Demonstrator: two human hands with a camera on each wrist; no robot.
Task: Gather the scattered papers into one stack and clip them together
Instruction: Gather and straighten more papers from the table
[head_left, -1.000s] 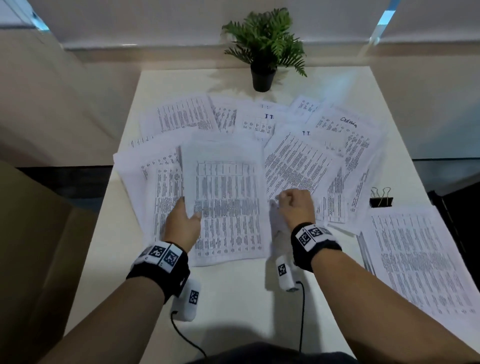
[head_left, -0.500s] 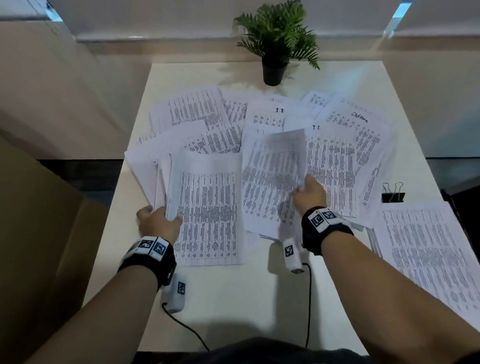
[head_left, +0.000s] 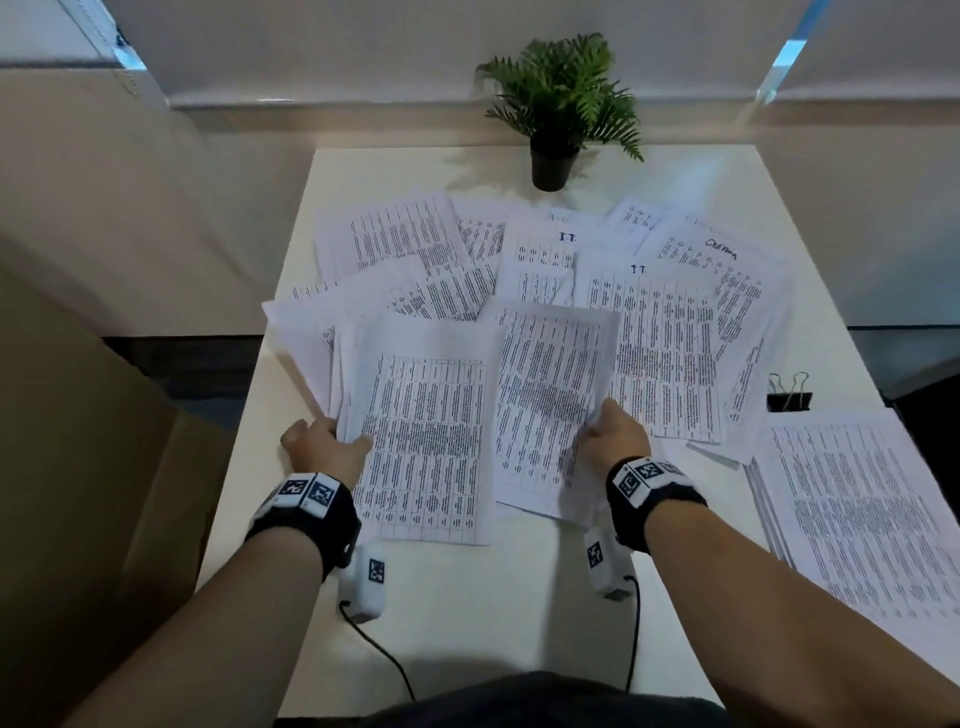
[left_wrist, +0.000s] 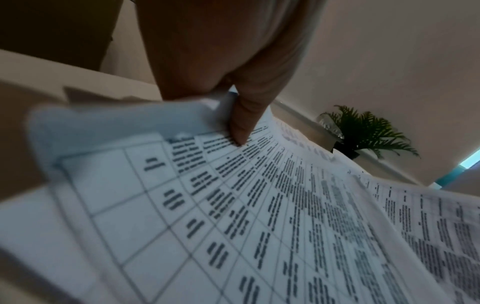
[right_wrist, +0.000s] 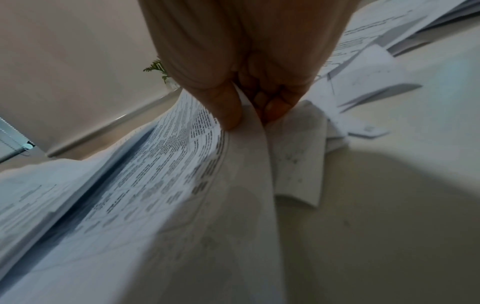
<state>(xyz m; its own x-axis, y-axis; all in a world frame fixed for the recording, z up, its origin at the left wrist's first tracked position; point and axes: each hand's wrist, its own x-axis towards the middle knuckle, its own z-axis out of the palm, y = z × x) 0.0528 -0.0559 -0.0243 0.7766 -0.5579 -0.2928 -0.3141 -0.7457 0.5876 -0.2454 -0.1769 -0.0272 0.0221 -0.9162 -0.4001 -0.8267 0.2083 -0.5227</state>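
Printed white papers (head_left: 660, 332) lie scattered and overlapping across the middle of the white table (head_left: 498, 613). My left hand (head_left: 332, 441) grips the left edge of a small bunch of sheets (head_left: 426, 436), thumb on top (left_wrist: 240, 125). My right hand (head_left: 605, 431) pinches a single sheet (head_left: 545, 410) by its right edge, thumb on the printed face and fingers behind (right_wrist: 228, 111); the sheet is lifted and overlaps the left bunch. A black binder clip (head_left: 788, 395) sits at the table's right side, untouched.
A neat stack of papers (head_left: 862, 514) lies at the near right corner. A potted green plant (head_left: 558, 119) stands at the far edge. A brown cardboard box (head_left: 78, 493) is left of the table. Cables run from the wrist devices over the near table edge.
My right hand picked a sheet off the pile and carried it leftward toward the left bunch. My left hand moved from resting on top of its sheets to gripping their left edge.
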